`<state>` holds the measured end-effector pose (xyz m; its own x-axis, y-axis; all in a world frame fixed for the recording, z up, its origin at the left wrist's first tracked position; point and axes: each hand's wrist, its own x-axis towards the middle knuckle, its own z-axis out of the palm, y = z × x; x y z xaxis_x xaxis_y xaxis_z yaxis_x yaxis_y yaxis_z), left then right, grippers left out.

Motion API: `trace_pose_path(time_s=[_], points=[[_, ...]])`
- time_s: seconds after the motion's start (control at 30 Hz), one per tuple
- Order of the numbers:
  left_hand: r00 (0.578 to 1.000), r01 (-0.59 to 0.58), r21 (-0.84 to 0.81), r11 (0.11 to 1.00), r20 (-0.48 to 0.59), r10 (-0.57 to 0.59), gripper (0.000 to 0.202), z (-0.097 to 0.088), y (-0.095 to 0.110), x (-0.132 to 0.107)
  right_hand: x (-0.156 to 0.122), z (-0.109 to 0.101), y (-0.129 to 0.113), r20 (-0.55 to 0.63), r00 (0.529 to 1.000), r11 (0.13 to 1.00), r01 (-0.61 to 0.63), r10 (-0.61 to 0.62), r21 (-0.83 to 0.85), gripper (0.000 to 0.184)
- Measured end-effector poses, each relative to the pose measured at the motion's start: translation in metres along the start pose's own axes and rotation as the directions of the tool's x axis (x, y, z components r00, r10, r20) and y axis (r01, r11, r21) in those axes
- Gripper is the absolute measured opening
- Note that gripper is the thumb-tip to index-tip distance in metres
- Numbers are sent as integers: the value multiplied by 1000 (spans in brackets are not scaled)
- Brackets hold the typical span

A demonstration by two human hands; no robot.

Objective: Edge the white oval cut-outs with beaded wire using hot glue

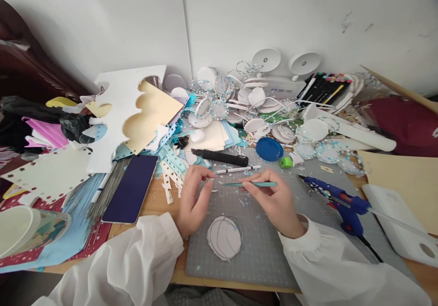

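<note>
My right hand (270, 196) grips a pair of teal tweezers (260, 184) between thumb and fingers, its thin tip pointing left. Across from that tip, my left hand (195, 196) hovers over the mat's left side with the fingers curled and a gap between thumb and forefinger; nothing shows in it. Below and between both hands, a round white disc (224, 237) with thin wire looped over it lies on the grey cutting mat (260, 265). Tiny paper scraps are scattered around the tweezers' tip. Just beyond lie a white pen (238, 169) and a black utility knife (222, 157).
A blue glue gun (342, 201) lies to the right, its cord trailing forward. Left are a phone (130, 189), a white cup (20, 230) and cut card sheets (116, 114). Behind stand a blue lid (269, 149), a green tape roll (286, 162) and piled wire-wrapped discs (219, 87).
</note>
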<state>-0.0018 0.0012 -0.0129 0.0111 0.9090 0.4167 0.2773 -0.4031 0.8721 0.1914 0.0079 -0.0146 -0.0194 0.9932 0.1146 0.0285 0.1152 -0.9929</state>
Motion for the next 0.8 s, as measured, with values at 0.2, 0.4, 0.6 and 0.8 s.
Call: trace_pose_path(time_s=[0.2, 0.4, 0.6, 0.8], points=[[977, -96, 104, 990, 201, 73, 16, 2, 1, 0, -3, -7, -2, -1, 988, 958, -150, 155, 246, 25], [971, -160, 141, 977, 200, 130, 12, 4, -1, 0, -6, -9, -4, 10, 993, 961, -113, 114, 254, 21], [982, -139, 155, 978, 150, 116, 9, 3, 0, 0, -4, -11, -6, -18, 994, 962, -101, 109, 255, 22], [998, -62, 248, 967, 39, 54, 24, 5, -5, 2, -1, -12, -12, -68, 977, 917, -163, 201, 364, 28]])
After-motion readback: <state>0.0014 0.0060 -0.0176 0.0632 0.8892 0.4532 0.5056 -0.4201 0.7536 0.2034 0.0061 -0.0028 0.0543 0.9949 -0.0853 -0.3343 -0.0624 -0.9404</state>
